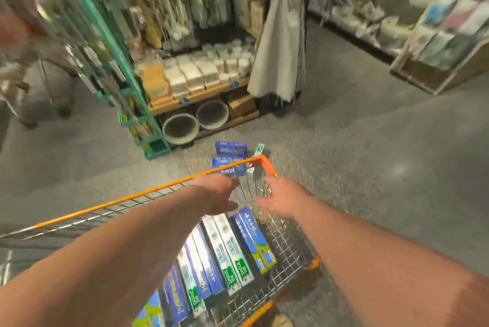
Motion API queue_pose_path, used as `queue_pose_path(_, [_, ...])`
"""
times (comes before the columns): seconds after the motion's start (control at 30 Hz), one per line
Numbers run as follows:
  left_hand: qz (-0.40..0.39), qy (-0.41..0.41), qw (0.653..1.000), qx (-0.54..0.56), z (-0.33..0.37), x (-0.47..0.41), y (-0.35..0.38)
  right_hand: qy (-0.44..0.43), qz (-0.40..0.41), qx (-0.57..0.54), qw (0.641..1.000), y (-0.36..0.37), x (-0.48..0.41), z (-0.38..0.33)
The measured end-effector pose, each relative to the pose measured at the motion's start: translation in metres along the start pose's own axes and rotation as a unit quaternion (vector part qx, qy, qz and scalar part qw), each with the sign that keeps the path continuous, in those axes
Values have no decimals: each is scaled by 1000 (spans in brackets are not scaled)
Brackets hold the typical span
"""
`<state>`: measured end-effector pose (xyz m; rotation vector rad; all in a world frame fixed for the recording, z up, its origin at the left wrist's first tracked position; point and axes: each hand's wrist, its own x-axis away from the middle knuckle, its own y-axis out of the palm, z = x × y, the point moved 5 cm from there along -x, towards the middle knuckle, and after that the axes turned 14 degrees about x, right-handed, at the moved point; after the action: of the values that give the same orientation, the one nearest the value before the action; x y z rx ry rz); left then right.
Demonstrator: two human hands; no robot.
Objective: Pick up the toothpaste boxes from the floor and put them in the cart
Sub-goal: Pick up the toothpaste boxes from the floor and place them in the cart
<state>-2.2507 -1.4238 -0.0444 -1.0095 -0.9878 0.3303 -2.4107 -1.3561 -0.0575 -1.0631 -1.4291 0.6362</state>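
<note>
Head view: blue and white toothpaste boxes [225, 247] lying in a row inside wire cart [285, 242] with orange rim; print too blurred to read. More blue boxes [230, 150] on grey floor [357, 141] beyond far rim. Left hand [215, 195] and right hand [284, 199] open, empty, above cart. Wooden shelf [201, 93] farther off.

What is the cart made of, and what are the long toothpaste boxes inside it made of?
The cart looks like shiny metal wire: its walls are a thin silvery grid, with an orange rim, probably plastic or painted. The toothpaste boxes seem to be glossy printed cardboard, with flat sides and sharp folded edges, though the picture is blurry.
</note>
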Motion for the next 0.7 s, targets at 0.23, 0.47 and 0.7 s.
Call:
queue_pose_path(0.23, [103,65,992,-36,43,124,-69,30,86,30,995,-67,143,-13])
queue_pose_path(0.47, [115,156,978,-76,114,206,-82,118,127,16,985,-73,296,-1])
queue_pose_path(0.7, [110,297,942,-115,282,266,-44,254,169,-19,952,-51,475,85])
